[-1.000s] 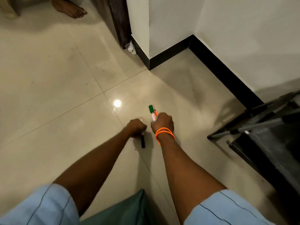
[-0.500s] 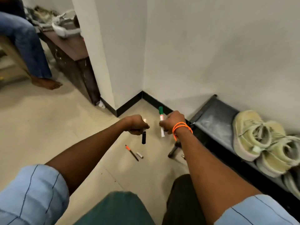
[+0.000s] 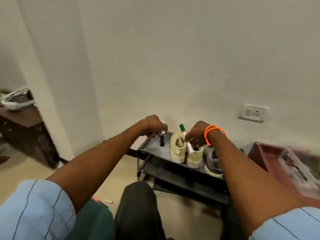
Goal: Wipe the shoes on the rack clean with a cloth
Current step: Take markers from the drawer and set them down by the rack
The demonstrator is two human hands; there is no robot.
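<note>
A low black shoe rack (image 3: 156,149) stands against the wall ahead. On its top shelf sit a pair of pale yellow shoes (image 3: 178,149) and, to their right, a grey shoe (image 3: 213,161). My left hand (image 3: 152,126) is closed around a black marker (image 3: 162,138) and hovers over the rack's left end. My right hand (image 3: 196,134), with orange bands on the wrist, grips a green-capped white marker (image 3: 185,138) right above the yellow shoes. No cloth is visible.
A maroon tray or box (image 3: 270,156) with blurred contents lies right of the rack. A dark wooden cabinet (image 3: 26,134) with a white item on top stands at left behind a wall corner. A wall socket (image 3: 253,112) is at right. Small pens lie on the floor (image 3: 103,200).
My view has swung up from the floor and rightwards to the wall and rack. Both hands, still holding their markers, have risen and now hover over the rack's top shelf.
</note>
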